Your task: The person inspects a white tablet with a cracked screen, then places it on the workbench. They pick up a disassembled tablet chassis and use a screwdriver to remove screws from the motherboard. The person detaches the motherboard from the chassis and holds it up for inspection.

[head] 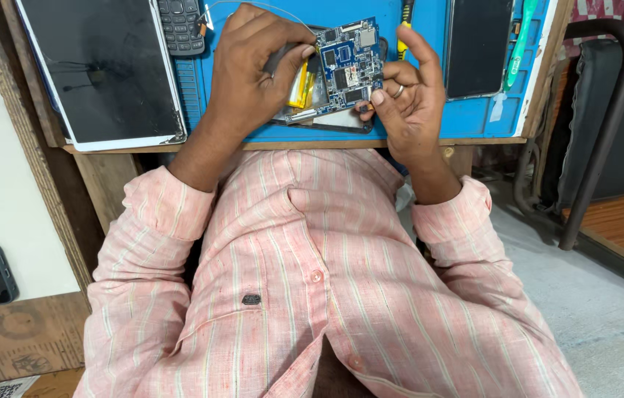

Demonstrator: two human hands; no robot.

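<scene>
Your left hand (pixel 253 70) grip pinches blue circuit board (pixel 349 63) top edge; right hand (pixel 408 96) fingertips grasp lower corner. Board lifted over open tablet (pixel 323 118) on worktop (pixel 466 118). Lift slow, mind yellow battery (pixel 300 87).

Left hand (pixel 256 70) curled, fingers pinching; right hand (pixel 411 96) half-open, probably fingertip grip.

Both hands (pixel 253 66) (pixel 411 96) pinch a blue circuit board (pixel 350 63) over a blue mat (pixel 430 121).
</scene>
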